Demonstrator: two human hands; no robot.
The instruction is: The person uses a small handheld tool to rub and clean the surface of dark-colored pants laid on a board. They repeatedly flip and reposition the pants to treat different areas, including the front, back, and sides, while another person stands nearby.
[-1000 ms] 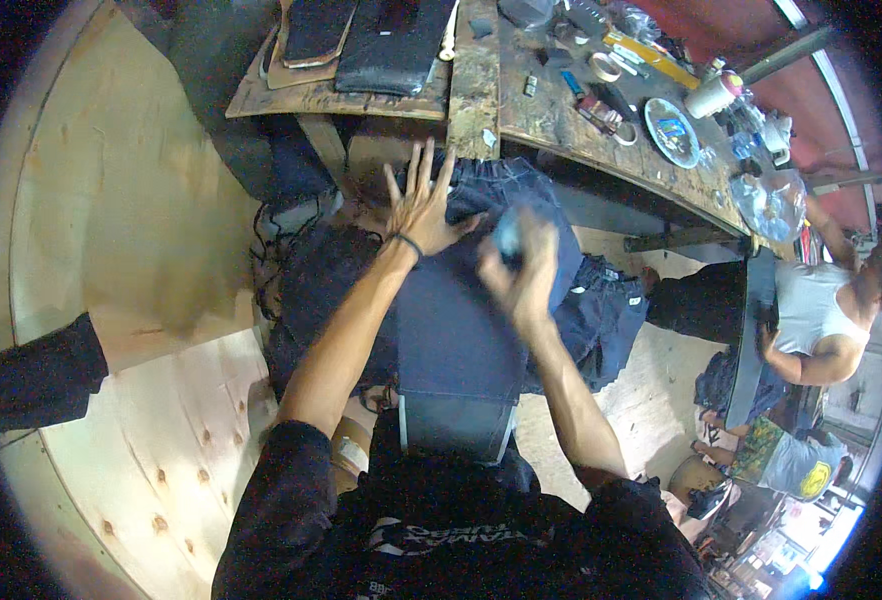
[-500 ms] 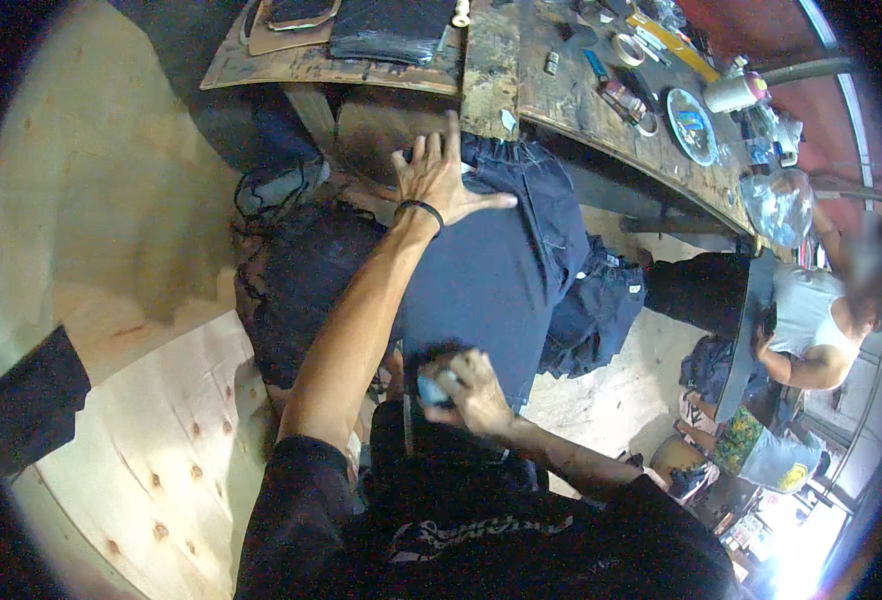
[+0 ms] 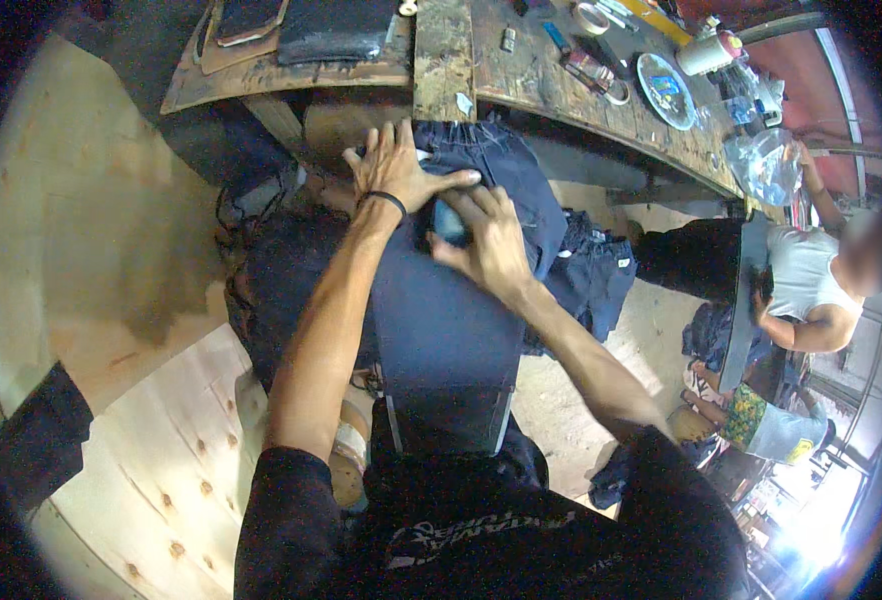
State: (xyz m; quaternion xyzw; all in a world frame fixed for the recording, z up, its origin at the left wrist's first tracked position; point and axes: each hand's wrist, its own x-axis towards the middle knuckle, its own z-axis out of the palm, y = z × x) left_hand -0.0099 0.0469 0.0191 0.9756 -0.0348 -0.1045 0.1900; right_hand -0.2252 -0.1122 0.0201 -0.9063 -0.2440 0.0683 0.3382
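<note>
The left hand (image 3: pixel 391 175) rests on the navy elastic-waisted garment (image 3: pixel 446 320), its fingers spread apart. The right hand (image 3: pixel 491 238) has its fingers clamped around a light-blue object (image 3: pixel 449 222), kind unclear, over the garment's upper part. The garment's gathered waistband (image 3: pixel 466 138) lies beside the worn wooden surface (image 3: pixel 531 85).

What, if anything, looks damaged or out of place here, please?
The wooden table looks worn, its top stained and scuffed, with a white thread cone and a round dish among loose clutter. The dark garment shows no clear damage.
</note>
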